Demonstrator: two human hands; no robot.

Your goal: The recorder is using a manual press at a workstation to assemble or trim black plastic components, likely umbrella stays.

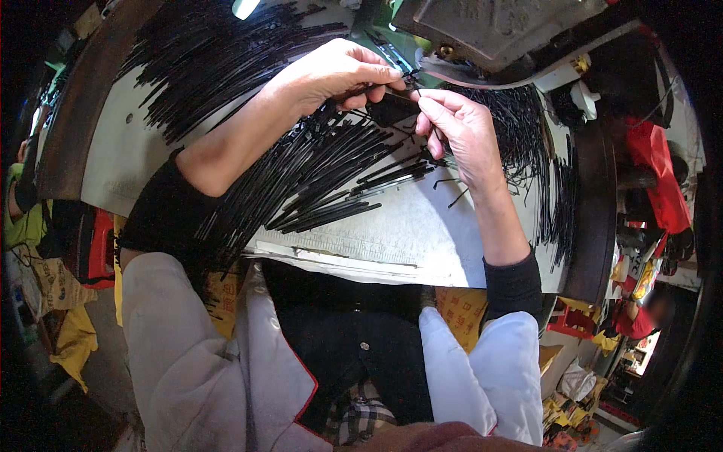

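Observation:
At the lit work point of what looks like a sewing machine (497,34), my two hands meet over a light worktable (361,245). My left hand (343,75) is closed, thumb and fingers pinching a thin black strip (360,95). Just right of it, my right hand (461,132) is closed too, its thumb and forefinger gripping a thin black strip at the machine's edge. Whether both hold the same strip I cannot tell. Many black strips (324,169) lie in a fanned pile below my hands, partly under my left forearm.
A larger heap of black strips (218,53) covers the table's far left. More thin, tangled strips (520,124) lie to the right and hang toward the table's edge. Red cloth (657,173) hangs beyond the right edge. Another person (640,320) is in the right background.

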